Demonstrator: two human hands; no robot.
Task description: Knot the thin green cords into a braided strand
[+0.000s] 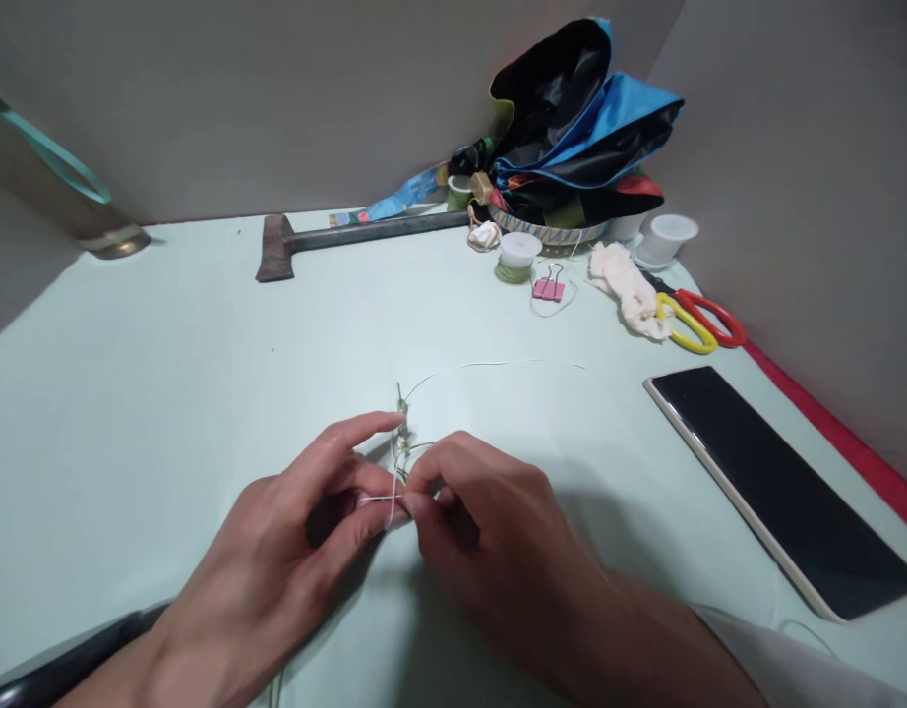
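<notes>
A small piece of knotted green and white cord (402,433) lies on the table in front of my fingers, with a long thin strand (490,364) curving off to the right. My left hand (291,516) rests its outstretched index finger against this piece, while its thumb and other fingers close on the white thread (393,497). The thread crosses itself in a loop between my hands. Thumb and index finger of my right hand (498,521) pinch the thread close to the left fingertips. The very ends of the thread are hidden there.
A hammer-like tool (276,251) lies at the back. Behind right are a blue and black bag (593,128), a thread spool (518,258), a pink binder clip (549,289), crumpled white cloth (627,290) and scissors (694,320). A phone (778,482) lies right, a dark object (77,654) lower left.
</notes>
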